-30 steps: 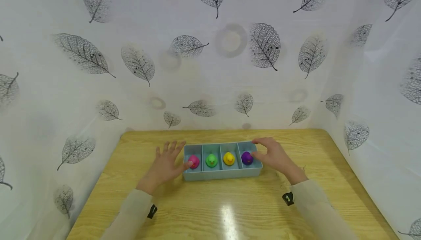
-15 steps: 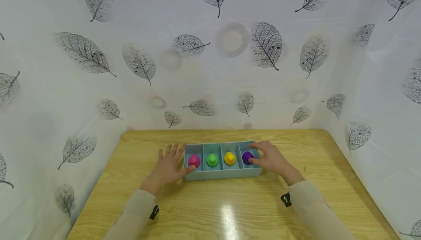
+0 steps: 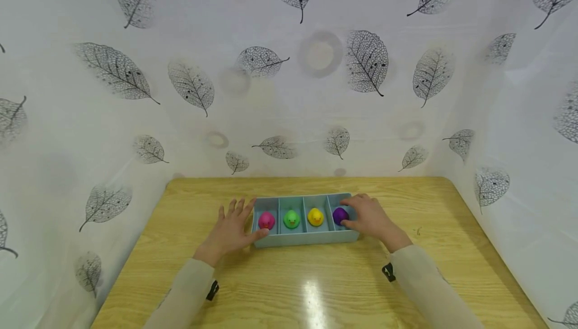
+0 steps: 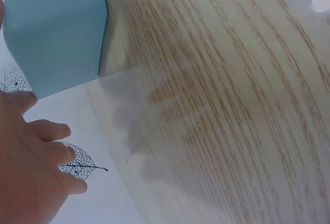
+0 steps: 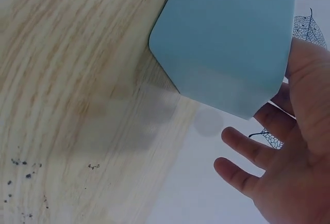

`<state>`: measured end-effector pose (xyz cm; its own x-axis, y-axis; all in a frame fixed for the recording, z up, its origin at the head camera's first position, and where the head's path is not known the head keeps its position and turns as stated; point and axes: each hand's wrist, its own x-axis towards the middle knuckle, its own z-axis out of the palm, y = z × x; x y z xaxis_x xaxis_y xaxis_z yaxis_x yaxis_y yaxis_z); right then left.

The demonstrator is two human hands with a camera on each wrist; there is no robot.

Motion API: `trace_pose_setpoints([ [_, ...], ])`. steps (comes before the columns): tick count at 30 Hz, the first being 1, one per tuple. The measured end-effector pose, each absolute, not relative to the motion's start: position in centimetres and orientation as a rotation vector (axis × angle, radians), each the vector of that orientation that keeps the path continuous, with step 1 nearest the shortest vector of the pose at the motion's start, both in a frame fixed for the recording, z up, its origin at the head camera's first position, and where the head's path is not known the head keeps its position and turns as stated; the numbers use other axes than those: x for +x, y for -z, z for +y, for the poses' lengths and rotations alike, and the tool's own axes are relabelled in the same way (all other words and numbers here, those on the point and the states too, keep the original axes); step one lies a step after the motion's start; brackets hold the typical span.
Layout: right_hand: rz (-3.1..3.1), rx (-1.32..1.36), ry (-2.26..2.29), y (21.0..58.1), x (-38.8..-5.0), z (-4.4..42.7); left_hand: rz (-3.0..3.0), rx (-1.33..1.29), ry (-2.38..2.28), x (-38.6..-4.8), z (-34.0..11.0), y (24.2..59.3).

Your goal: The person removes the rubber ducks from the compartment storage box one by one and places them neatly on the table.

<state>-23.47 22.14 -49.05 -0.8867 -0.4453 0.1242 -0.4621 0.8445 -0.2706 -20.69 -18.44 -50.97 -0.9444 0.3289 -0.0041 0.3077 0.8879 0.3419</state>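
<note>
At the left, a pale sleeve (image 3: pixel 182 289) with a black strap (image 3: pixel 212 290) leads up to the left hand (image 3: pixel 228 231). Its grip is wide: the four fingers are spread and the thumb is stretched apart from them, with nothing held. The index finger lies at the far left corner of the tray (image 3: pixel 307 239), the thumb over the near left corner; how firmly they touch, I cannot tell. The left wrist view shows the fingers beside the tray's end.

The tray is pale blue and sits on the wooden bench (image 3: pixel 271 284), split into four compartments in a row. From the left they hold a pink duck (image 3: pixel 266 220), a green duck (image 3: pixel 291 218), a yellow duck (image 3: pixel 315 216) and a purple duck (image 3: pixel 339 216), one each. The green and yellow ducks face the person.

The right hand (image 3: pixel 372 221) reaches over the tray's right end. Its grip is partly spread, index finger and thumb arched about the purple duck with a gap between them; whether either touches it, I cannot tell. The duck rests in its compartment.

Further right come the right sleeve (image 3: pixel 429 279) and dark specks (image 5: pixel 26 175) on the bench. Leaf-print cloth (image 3: pixel 280 103) hangs behind and at both sides.
</note>
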Motion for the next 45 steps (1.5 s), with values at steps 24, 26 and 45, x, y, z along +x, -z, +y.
trace_pose_setpoints([
  [24, -3.118, 0.732, -0.141, 48.9, -24.9, 21.0, 2.947, 0.474, -0.57, -20.7, -18.4, 50.7],
  [26, -3.132, 0.733, -0.121, 48.8, -25.0, 20.9, 2.945, 0.472, -0.569, -20.6, -18.4, 50.7],
  [45, -3.149, 0.75, -0.311, 49.5, -25.4, 20.9, 2.926, 0.456, -0.591, -20.5, -18.5, 51.1],
])
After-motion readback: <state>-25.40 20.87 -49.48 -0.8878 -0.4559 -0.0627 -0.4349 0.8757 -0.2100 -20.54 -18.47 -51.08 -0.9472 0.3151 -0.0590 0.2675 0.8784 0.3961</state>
